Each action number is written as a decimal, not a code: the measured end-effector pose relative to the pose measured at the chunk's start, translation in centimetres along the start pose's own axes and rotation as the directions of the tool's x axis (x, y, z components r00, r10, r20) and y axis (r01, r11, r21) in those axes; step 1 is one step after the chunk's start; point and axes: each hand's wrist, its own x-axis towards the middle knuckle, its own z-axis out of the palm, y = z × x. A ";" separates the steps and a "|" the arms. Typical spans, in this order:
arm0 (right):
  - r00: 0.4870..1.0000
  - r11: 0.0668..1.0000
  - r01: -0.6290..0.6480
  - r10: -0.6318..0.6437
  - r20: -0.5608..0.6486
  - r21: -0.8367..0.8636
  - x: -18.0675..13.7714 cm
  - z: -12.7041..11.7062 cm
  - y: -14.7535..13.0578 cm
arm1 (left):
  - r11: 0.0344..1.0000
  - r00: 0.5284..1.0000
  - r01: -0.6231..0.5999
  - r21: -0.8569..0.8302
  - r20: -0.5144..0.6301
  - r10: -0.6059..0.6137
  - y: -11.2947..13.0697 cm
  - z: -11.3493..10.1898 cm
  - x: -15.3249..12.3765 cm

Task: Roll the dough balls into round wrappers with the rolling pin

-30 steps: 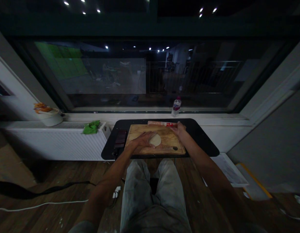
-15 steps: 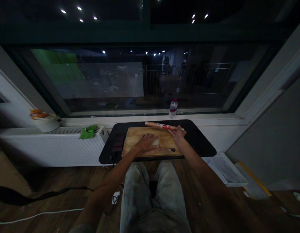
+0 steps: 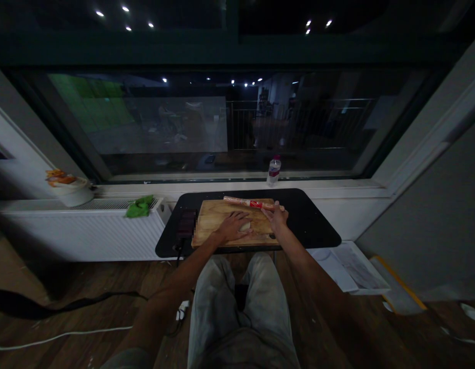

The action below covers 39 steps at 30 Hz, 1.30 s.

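On the wooden cutting board, my left hand lies with its fingers stretched out against a pale round piece of dough, covering part of it. My right hand is closed around the right end of a rolling pin, which has a red label near its middle. The rolling pin slants over the far edge of the board, its left end pointing away. Whether it touches the wood, I cannot tell.
The board rests on a black table against the windowsill. A dark box-like object with a cable sits left of the board. A water bottle stands on the sill. A green cloth lies on the radiator, near a white tub.
My right hand has brought the rolling pin a little to the left and closer to me, over the board. My left hand stays at the dough.
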 end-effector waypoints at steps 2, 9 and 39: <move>1.000 1.000 0.006 -0.006 0.007 0.008 0.0 0.2 0.2 | 0.999 0.999 -0.037 -0.028 0.011 0.037 -0.6 -0.1 -0.2; 0.997 0.999 -0.041 0.041 -0.058 0.003 0.4 0.8 1.0 | 0.992 0.995 -0.097 -0.080 0.018 0.099 -2.3 0.5 -0.4; 1.000 0.999 -0.005 0.006 -0.029 0.039 1.4 1.1 2.2 | 0.989 0.989 -0.148 0.020 0.010 0.148 -3.0 2.2 -0.2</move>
